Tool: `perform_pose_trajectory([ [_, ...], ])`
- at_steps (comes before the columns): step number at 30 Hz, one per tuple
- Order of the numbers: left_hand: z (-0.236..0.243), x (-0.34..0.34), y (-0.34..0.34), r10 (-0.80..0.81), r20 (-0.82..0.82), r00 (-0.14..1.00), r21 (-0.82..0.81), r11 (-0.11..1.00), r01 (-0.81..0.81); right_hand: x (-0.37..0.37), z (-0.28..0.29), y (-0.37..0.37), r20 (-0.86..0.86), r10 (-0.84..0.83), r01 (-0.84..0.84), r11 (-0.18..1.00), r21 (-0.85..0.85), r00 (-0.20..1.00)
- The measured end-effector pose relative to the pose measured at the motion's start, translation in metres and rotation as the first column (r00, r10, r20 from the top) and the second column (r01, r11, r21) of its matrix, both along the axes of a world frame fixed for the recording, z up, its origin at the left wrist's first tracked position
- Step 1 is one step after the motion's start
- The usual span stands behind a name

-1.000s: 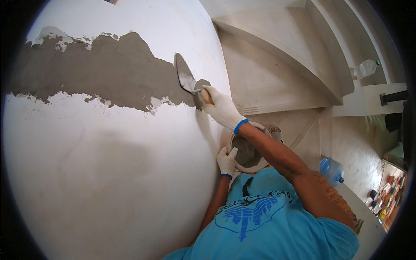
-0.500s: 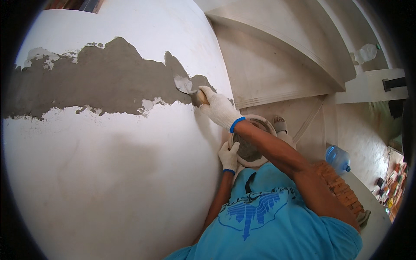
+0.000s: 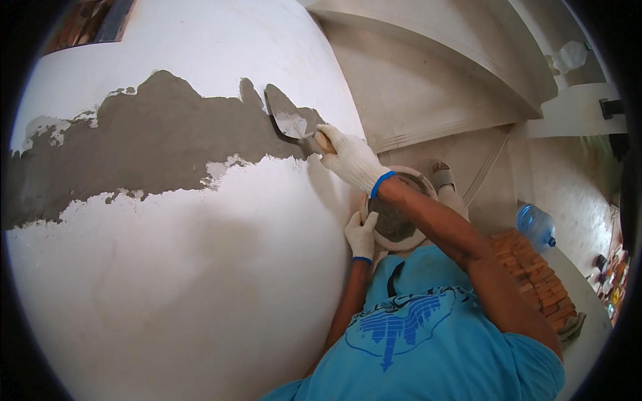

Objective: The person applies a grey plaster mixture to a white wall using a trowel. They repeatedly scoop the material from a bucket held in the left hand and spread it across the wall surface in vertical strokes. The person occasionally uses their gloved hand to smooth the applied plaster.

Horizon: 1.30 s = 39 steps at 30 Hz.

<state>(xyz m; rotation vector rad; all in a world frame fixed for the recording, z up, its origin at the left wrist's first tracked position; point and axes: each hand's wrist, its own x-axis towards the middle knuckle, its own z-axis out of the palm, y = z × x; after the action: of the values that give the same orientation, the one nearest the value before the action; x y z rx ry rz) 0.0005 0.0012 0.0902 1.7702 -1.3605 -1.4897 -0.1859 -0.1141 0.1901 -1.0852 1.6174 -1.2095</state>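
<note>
My right hand (image 3: 351,155), in a white knit glove with a blue cuff, is closed round the wooden handle of a trowel (image 3: 291,125). The metal blade lies against a band of wet grey mortar (image 3: 180,134) on the white wall (image 3: 200,267), near the band's right end. Below, my gloved left hand (image 3: 361,235) grips the rim of a round bucket (image 3: 409,247) with grey mortar (image 3: 390,220) inside. My right forearm hides part of the bucket.
Pale steps (image 3: 414,87) rise at the upper right. A blue water bottle (image 3: 536,226) lies beside stacked bricks (image 3: 535,277) on the right. A clear plastic jug (image 3: 572,56) is farther up. An opening (image 3: 90,23) cuts the wall at top left.
The trowel has moved a little to the right along the mortar, its blade now tilted with one edge lifted. My left hand keeps its hold on the bucket rim. The view has shifted slightly.
</note>
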Motion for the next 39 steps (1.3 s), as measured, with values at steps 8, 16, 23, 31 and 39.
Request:
perform_pose_trajectory([
  [8,0.001,0.0,0.003,-0.005,-0.039,0.999,0.0,1.0,0.005,0.003,0.005,-0.019,0.075,-0.015,0.022,0.995,-0.094,0.997],
  [16,-0.007,0.007,0.002,-0.014,-0.031,0.999,0.006,1.0,0.014,-0.012,0.001,-0.008,0.017,0.115,-0.116,0.989,0.092,0.993],
  [23,-0.007,0.005,0.004,0.009,-0.069,0.998,0.025,1.0,-0.007,-0.007,0.015,-0.025,0.02,0.02,-0.018,0.996,-0.093,1.0],
  [31,-0.007,0.006,0.002,-0.022,0.002,1.0,0.018,1.0,0.022,0.001,-0.044,0.005,0.011,0.072,-0.073,0.983,0.169,0.997],
  [39,-0.021,0.012,0.007,0.014,-0.046,0.999,-0.062,0.998,-0.016,0.03,-0.007,0.028,-0.014,0.007,-0.007,1.0,0.006,1.0],
])
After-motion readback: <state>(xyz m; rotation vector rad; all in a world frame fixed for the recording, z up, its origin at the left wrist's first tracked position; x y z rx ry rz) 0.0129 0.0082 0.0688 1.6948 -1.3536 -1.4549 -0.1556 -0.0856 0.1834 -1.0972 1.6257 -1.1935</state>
